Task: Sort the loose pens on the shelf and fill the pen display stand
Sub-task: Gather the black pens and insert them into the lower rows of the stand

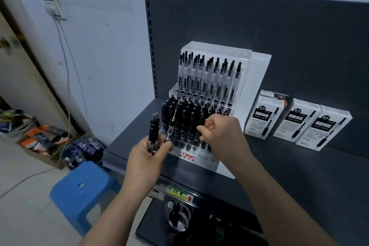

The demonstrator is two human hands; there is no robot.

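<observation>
Left hand [148, 154] grips spare pens [153, 130], right hand [219, 132] pinches one pen [200, 126] in the crowded front rows (little room) of the display stand [259, 74] — a nudge could dislodge neighbours.

One display stand [259, 78], one blue stool [89, 175], two hands [147, 158] [221, 132].

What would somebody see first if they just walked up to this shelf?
The clear tiered plastic pen display stand, crammed with black pens, stands in the middle of the dark grey shelf. In front of it the left hand grips a bunch of black pens, while the right hand pinches a single black pen over the front rows. Three white pen boxes stand to the right of the stand.
</observation>
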